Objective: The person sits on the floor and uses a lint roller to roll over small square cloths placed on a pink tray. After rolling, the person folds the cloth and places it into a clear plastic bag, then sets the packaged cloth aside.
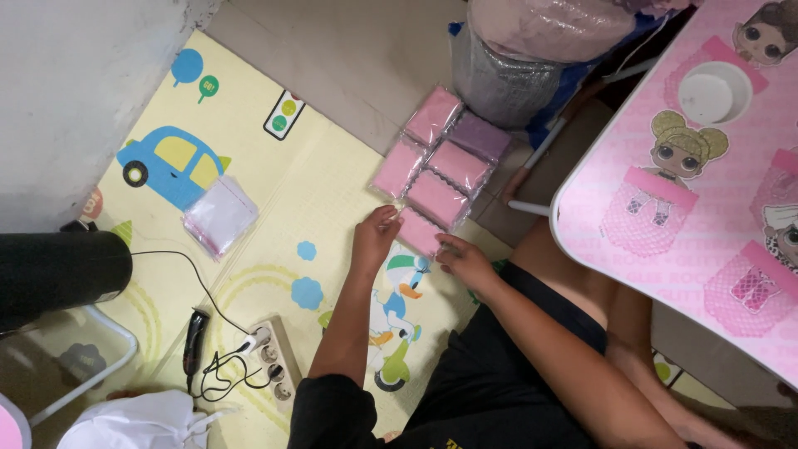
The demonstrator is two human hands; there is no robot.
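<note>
Play mat (274,191) carried the work; a pink table (706,224) stood right of it. Wrapped pads (445,166) lay in two tight rows, likely for neat grouping. Nearest pad (418,231) closed the row. Left hand (373,237) pinched its near-left corner, right hand (465,259) lay half-open, fingertips on its right edge, probably squaring it.
</note>
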